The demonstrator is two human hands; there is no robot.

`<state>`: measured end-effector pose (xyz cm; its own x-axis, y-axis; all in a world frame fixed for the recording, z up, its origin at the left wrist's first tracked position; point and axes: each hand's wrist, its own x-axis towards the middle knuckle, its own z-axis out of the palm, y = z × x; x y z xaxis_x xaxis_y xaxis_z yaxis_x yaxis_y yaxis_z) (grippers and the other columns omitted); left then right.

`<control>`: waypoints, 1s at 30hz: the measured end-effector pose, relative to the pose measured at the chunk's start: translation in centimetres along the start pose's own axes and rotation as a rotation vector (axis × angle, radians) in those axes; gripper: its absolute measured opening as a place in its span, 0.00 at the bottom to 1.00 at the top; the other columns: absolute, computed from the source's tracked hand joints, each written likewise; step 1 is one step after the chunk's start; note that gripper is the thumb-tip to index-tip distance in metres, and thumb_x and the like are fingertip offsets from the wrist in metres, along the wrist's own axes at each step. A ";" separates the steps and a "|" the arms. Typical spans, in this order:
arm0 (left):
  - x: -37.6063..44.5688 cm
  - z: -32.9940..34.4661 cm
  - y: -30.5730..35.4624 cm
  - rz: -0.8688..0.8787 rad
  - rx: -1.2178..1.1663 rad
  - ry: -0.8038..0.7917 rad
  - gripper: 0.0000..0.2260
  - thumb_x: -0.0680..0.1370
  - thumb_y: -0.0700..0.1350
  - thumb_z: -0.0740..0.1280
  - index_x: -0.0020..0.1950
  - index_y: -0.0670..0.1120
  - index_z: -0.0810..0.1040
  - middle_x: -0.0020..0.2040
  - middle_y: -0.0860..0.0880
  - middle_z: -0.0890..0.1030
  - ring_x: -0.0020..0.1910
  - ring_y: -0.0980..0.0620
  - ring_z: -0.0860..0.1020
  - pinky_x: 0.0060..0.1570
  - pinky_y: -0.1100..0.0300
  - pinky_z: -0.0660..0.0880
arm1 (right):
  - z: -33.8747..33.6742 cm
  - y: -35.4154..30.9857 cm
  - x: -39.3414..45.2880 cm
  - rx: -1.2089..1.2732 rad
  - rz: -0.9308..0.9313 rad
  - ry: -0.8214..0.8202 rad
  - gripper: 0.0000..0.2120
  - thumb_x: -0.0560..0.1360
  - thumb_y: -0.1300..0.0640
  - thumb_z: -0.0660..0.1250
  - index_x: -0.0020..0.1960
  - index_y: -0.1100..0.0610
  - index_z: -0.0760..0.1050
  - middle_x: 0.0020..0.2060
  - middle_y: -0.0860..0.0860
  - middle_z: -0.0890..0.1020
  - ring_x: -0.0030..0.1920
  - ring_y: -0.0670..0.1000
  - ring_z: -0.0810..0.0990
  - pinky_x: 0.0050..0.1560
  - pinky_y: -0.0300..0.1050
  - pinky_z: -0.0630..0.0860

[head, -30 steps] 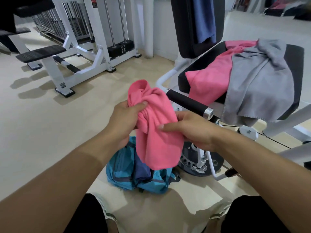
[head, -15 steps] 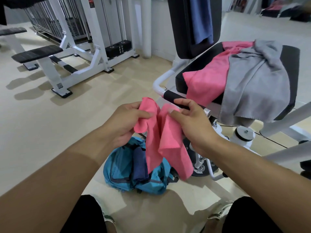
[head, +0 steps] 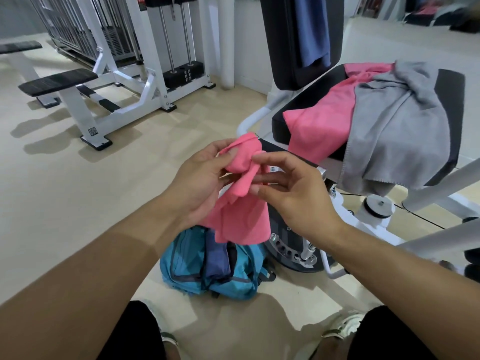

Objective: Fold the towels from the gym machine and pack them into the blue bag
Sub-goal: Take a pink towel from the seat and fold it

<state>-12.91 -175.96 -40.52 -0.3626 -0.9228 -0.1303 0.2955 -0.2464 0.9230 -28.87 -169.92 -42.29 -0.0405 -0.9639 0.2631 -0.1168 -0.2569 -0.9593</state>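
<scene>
Far upper left of the frame, a black padded bench (head: pixel 58 81) on white legs, and just right of it a white cable machine (head: pixel 145 74) with its weight stack on the pale floor. Coming to centre now: the left hand (head: pixel 200 183) has the small pink towel (head: pixel 240 203) bunched at its top, thumb and fingers curled round the wad, a firm grip on the cloth. The bunched part sits right at the fingertips, and the rest of the towel hangs loose below the hand, trailing down toward the lower centre. Directly under that hanging end, on the floor, the blue bag (head: pixel 181 266) lies open, with a dark blue towel (head: pixel 217 258) tucked inside it. Just right of centre, the right hand (head: pixel 293 196) is up against the towel's right edge, fingers spread and only lightly bent; a fingertip or two touches the cloth, but whether it truly pinches it I cannot tell. On to the right: the gym machine's black seat (head: pixel 452 105) carries a second pink towel (head: pixel 319 126) spread flat, and a grey towel (head: pixel 397 126) heaped partly over it, spilling off the seat's near edge. Upper centre-right, a blue towel (head: pixel 313 29) hangs down the upright black backrest (head: pixel 280 40).
</scene>
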 end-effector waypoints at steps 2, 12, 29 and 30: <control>-0.3 0.3 -0.2 -0.005 0.023 0.027 0.08 0.84 0.42 0.61 0.59 0.42 0.77 0.47 0.43 0.83 0.40 0.52 0.82 0.41 0.62 0.82 | 0.1 0.1 -0.2 -0.050 -0.023 0.068 0.16 0.71 0.67 0.77 0.52 0.51 0.80 0.50 0.48 0.86 0.49 0.49 0.87 0.53 0.44 0.82; -0.5 -0.1 -0.9 0.000 0.191 0.008 0.14 0.81 0.47 0.66 0.60 0.39 0.83 0.49 0.43 0.86 0.45 0.52 0.82 0.45 0.63 0.79 | 0.6 -0.2 -0.1 -0.110 -0.032 0.168 0.04 0.74 0.61 0.76 0.44 0.52 0.84 0.38 0.48 0.86 0.40 0.49 0.84 0.47 0.46 0.82; -1.0 -0.5 -1.0 -0.104 0.142 0.047 0.14 0.83 0.45 0.63 0.60 0.39 0.83 0.51 0.37 0.83 0.48 0.43 0.79 0.44 0.52 0.79 | 0.4 0.3 -0.5 -0.445 -0.147 -0.015 0.11 0.74 0.61 0.74 0.55 0.51 0.83 0.49 0.49 0.77 0.50 0.46 0.79 0.52 0.29 0.73; -0.9 -0.5 -1.0 -0.104 0.140 0.044 0.14 0.82 0.45 0.63 0.60 0.39 0.83 0.50 0.39 0.83 0.47 0.44 0.79 0.44 0.52 0.79 | 0.4 0.4 -0.4 -0.457 -0.135 -0.015 0.10 0.75 0.60 0.74 0.54 0.50 0.83 0.48 0.48 0.77 0.50 0.46 0.79 0.51 0.31 0.74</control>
<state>-12.40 -175.01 -41.49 -0.3445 -0.9074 -0.2405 0.1314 -0.3003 0.9448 -28.51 -169.63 -42.80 0.0190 -0.9257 0.3779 -0.5443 -0.3266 -0.7727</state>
